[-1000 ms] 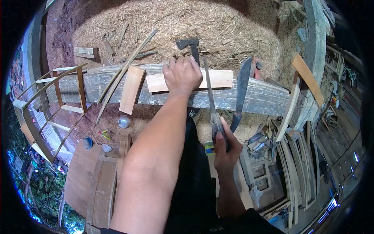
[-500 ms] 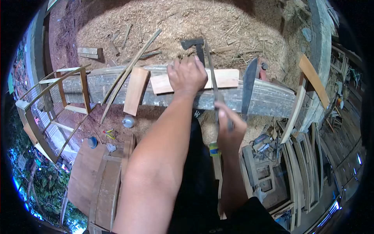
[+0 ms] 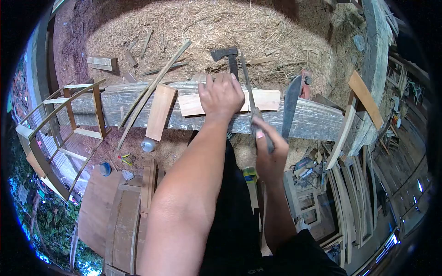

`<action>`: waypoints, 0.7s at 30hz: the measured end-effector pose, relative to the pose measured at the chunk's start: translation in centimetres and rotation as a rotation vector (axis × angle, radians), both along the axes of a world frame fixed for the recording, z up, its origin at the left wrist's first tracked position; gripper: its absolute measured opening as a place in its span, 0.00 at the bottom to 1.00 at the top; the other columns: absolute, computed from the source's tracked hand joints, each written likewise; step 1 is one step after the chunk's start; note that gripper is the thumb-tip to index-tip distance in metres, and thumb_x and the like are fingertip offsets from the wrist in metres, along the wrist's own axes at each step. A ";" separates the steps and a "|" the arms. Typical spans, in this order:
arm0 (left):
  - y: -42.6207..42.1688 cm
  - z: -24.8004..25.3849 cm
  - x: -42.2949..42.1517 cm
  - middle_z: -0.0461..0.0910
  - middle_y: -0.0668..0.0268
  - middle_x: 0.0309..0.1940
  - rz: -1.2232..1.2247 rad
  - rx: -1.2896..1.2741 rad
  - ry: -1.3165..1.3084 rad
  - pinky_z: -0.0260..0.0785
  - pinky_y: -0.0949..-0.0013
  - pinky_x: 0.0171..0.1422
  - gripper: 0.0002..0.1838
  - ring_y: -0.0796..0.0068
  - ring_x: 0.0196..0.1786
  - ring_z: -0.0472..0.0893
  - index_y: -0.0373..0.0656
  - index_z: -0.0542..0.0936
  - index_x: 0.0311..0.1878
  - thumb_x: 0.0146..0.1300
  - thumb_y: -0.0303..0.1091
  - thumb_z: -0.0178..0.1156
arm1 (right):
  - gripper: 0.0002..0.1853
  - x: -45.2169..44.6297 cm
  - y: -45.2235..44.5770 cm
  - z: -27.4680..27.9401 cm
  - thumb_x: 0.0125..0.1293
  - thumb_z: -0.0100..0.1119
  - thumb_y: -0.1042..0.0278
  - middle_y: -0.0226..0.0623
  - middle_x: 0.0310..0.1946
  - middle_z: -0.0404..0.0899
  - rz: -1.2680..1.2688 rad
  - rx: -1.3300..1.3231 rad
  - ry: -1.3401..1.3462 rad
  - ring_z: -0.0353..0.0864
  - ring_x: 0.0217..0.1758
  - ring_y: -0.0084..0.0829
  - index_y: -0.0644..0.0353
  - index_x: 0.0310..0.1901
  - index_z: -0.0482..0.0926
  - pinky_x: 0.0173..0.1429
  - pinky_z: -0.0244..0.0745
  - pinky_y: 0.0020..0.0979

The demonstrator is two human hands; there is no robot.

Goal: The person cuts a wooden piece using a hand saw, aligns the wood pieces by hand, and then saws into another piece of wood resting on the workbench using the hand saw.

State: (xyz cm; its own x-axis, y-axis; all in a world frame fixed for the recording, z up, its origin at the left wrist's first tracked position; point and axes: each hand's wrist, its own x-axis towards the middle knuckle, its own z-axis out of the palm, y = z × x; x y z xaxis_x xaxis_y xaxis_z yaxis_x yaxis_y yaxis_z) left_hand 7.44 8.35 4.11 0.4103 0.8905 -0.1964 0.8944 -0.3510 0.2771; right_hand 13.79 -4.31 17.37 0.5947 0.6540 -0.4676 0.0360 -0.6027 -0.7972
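My left hand [image 3: 222, 95] presses down on a pale wooden board [image 3: 264, 100], its fingers curled over the far edge. The board lies lengthwise on a thick weathered beam [image 3: 317, 118]. In my right hand [image 3: 272, 154] is the handle of a handsaw [image 3: 249, 85], seen nearly edge-on. Its blade crosses the board just right of my left hand and points away from me. Beyond the board lies an axe [image 3: 224, 54] with a dark head. A machete [image 3: 291, 103] with a wide dark blade rests across the beam to the right.
Another short board [image 3: 161, 112] and long thin strips [image 3: 156, 76] lie across the beam on the left. A wooden frame [image 3: 97, 108] stands at the far left. Curved wooden pieces [image 3: 343, 131] lean at the right. Wood shavings [image 3: 184, 20] cover the ground.
The view has shifted slightly, so the beam and board appear a little lower. My left hand stays on the board, and the saw stays across it in my right hand.
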 end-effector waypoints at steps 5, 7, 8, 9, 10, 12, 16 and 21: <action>0.1 -0.1 0.1 0.88 0.60 0.34 0.006 0.006 -0.009 0.70 0.49 0.47 0.14 0.57 0.44 0.83 0.45 0.85 0.28 0.66 0.40 0.57 | 0.21 2.6 1.7 1.6 0.74 0.56 0.72 0.52 0.47 0.85 0.048 -0.195 0.012 0.84 0.53 0.34 0.68 0.67 0.71 0.58 0.76 0.34; 0.0 0.0 0.0 0.88 0.60 0.34 0.004 0.022 -0.006 0.71 0.49 0.48 0.15 0.57 0.44 0.83 0.45 0.86 0.29 0.66 0.40 0.57 | 0.16 1.6 0.5 1.4 0.75 0.57 0.70 0.45 0.37 0.84 -0.108 -0.190 0.158 0.81 0.41 0.27 0.65 0.59 0.72 0.47 0.75 0.30; 0.0 0.0 0.0 0.88 0.60 0.34 0.003 0.022 -0.003 0.71 0.49 0.48 0.15 0.57 0.44 0.83 0.45 0.86 0.29 0.66 0.40 0.57 | 0.11 0.7 -0.7 0.3 0.76 0.57 0.68 0.39 0.32 0.81 -0.186 -0.145 0.206 0.77 0.35 0.23 0.63 0.53 0.71 0.41 0.71 0.28; 0.0 0.1 0.0 0.88 0.60 0.34 0.005 0.008 0.006 0.71 0.50 0.49 0.15 0.57 0.44 0.83 0.45 0.86 0.29 0.67 0.41 0.56 | 0.08 -0.2 -2.0 -0.8 0.76 0.57 0.66 0.34 0.27 0.78 -0.264 -0.097 0.253 0.72 0.29 0.19 0.60 0.46 0.71 0.35 0.66 0.27; -0.1 0.2 0.0 0.88 0.60 0.34 0.007 -0.006 0.012 0.71 0.50 0.49 0.16 0.57 0.44 0.83 0.45 0.86 0.29 0.67 0.41 0.55 | 0.09 -1.0 -3.2 -1.9 0.77 0.57 0.64 0.28 0.21 0.75 -0.342 -0.048 0.297 0.67 0.23 0.15 0.58 0.40 0.71 0.29 0.62 0.25; -0.2 0.2 0.2 0.88 0.60 0.35 0.007 -0.007 0.009 0.71 0.50 0.49 0.16 0.56 0.43 0.83 0.45 0.86 0.29 0.68 0.41 0.55 | 0.12 -1.7 -5.2 -3.8 0.79 0.53 0.63 0.27 0.22 0.72 -0.223 0.096 0.383 0.66 0.20 0.16 0.60 0.37 0.71 0.25 0.58 0.22; -0.2 -0.1 0.0 0.88 0.60 0.36 0.000 -0.007 0.033 0.71 0.49 0.50 0.16 0.56 0.44 0.84 0.45 0.87 0.31 0.68 0.41 0.55 | 0.19 -3.0 -7.6 -3.1 0.78 0.55 0.61 0.25 0.20 0.70 -0.314 0.018 0.384 0.65 0.21 0.16 0.59 0.28 0.70 0.27 0.58 0.25; -0.5 -0.3 0.1 0.89 0.59 0.35 0.006 0.037 0.006 0.71 0.50 0.54 0.16 0.57 0.44 0.84 0.44 0.88 0.31 0.67 0.41 0.56 | 0.25 -5.1 -12.1 4.2 0.80 0.49 0.53 0.24 0.19 0.66 -0.380 -0.024 0.291 0.62 0.21 0.15 0.58 0.24 0.69 0.24 0.53 0.25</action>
